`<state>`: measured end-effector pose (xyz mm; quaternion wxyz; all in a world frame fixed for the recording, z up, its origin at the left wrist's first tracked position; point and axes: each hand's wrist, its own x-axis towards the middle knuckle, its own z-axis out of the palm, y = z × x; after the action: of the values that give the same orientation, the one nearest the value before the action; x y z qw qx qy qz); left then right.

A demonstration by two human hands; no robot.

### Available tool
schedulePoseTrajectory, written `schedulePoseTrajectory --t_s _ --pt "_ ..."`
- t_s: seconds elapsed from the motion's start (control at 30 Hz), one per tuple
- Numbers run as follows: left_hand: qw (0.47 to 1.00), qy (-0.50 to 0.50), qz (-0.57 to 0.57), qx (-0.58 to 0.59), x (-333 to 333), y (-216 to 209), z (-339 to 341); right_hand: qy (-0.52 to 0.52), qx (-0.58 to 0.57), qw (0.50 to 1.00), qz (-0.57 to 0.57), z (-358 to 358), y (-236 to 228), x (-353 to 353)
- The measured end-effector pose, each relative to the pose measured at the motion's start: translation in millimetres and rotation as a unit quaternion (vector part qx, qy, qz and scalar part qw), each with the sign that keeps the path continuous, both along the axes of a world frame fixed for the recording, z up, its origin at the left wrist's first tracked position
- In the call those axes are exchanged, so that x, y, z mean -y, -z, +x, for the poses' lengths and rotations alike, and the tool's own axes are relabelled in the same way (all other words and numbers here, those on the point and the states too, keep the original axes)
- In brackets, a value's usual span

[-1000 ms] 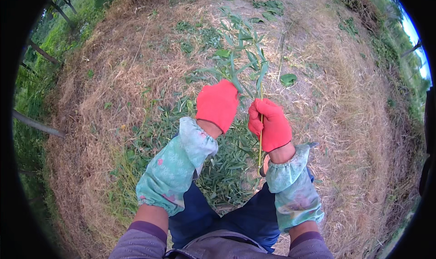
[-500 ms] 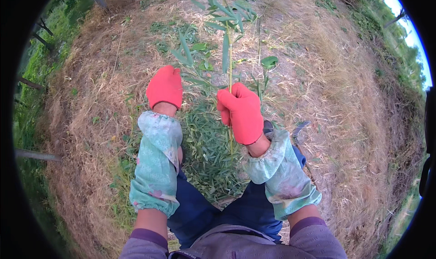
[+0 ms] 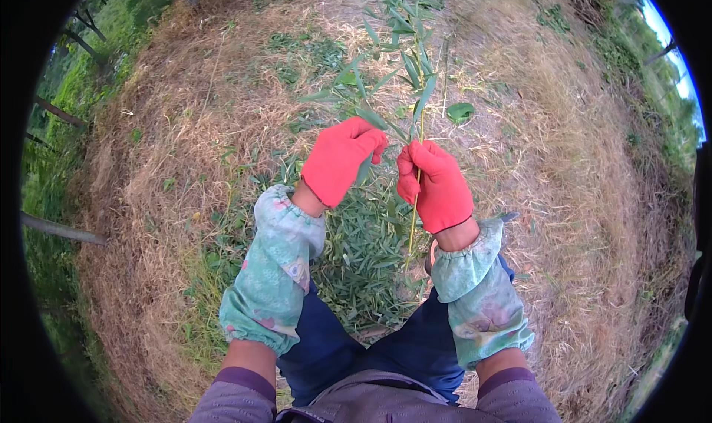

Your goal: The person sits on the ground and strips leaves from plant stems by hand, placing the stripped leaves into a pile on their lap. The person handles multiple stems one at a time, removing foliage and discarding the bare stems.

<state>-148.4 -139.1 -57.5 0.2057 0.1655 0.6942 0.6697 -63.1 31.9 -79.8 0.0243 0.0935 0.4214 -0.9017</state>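
Leafy stem pinched in the right hand — left hand curled alongside.
Read clock positions from the right-hand pinch, with 12 straight ahead of the wearer. The red-gloved right hand pinches the leafy stem; its foliage points to 12 and its bare lower length runs to 6, a hold that probably steadies the stem while leaving the leaves accessible. The left hand, likewise gloved, is just above 9, close to the lowest leaves; whether its curled fingers pinch one cannot be told. The leaf pile lies on the ground at 7, ahead of the blue trousers — presumably gathered there for easy reach.
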Motion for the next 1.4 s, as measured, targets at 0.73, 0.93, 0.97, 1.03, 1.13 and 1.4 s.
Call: schedulePoseTrajectory --t_s 0.73,0.93,0.97,1.03,1.13,1.4 --pt "0.954 -0.116 -0.200 -0.189 0 20 6 -0.018 0.020 1.000 0.010 4 -8 4" --pt "0.916 -0.149 -0.254 -0.274 19 39 -14 0.031 0.018 0.999 0.030 4 -11 -1" --pt "0.954 -0.108 -0.188 -0.206 21 38 -15 0.041 0.022 0.998 0.047 4 -12 0" --pt "0.996 -0.056 -0.023 -0.059 15 31 -7 0.062 0.031 0.994 0.083 3 -11 4" --pt "0.995 -0.025 0.070 0.072 4 9 6 0.075 0.047 0.974 0.210 6 -25 13" --pt "0.981 -0.062 0.104 0.154 -7 11 7 0.082 0.043 0.944 0.318 6 -36 22"
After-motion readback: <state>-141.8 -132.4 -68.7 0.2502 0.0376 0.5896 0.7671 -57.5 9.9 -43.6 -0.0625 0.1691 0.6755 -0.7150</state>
